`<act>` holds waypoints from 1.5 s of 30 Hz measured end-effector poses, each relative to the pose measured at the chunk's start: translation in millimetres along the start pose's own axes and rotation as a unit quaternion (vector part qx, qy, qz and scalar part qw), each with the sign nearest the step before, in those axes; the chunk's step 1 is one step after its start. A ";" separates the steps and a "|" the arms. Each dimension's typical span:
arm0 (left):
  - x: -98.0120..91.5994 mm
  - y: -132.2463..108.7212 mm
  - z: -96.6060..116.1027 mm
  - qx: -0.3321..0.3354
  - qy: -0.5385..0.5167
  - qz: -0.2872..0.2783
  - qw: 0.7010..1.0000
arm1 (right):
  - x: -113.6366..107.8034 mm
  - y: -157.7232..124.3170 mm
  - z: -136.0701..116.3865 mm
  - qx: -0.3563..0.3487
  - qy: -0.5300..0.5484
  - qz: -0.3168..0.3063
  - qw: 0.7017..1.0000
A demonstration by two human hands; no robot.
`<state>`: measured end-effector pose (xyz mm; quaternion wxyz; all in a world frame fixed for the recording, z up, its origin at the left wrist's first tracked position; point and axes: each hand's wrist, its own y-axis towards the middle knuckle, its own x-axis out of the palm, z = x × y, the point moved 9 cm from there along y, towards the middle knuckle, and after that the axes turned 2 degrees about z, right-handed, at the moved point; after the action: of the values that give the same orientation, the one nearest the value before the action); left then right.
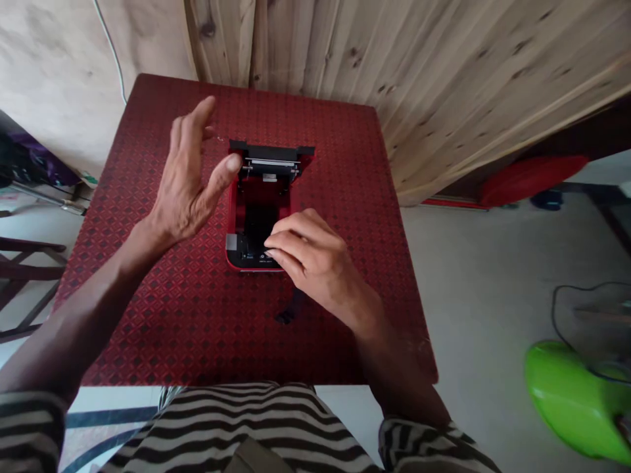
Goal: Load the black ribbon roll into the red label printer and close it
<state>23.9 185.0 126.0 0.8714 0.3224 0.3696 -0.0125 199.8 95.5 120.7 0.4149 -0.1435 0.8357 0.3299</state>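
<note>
A small red and black receipt printer (261, 259) stands on the red patterned table (197, 328), its lid (269, 154) raised and its dark paper bay in view. My left hand (185, 177) is open at the printer's left, fingers spread. Its thumb tip overlaps the lid's left edge; I cannot tell whether it touches. Over the printer's front right part, my right hand (313, 249) has thumb and fingers pinched together. Whatever it pinches, if anything, is too small to make out. A dark strap (288, 312) lies below that hand, partly hidden.
Wooden plank wall (315, 52) rises behind the table. On the floor at the right sit a bright green plastic object (566, 394) and a dark cable (555, 302). A dark wooden stool (29, 276) stands at the left. A red rounded object (532, 177) is at the far right.
</note>
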 end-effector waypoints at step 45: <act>7.6 -119.8 48.0 0.096 0.098 0.063 0.989 | -2.8 -49.3 70.8 0.208 0.094 0.165 0.960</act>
<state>28.8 64.4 79.7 0.7952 0.4269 0.4288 0.0391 269.2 106.3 70.6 0.2950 0.0553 0.9332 0.1975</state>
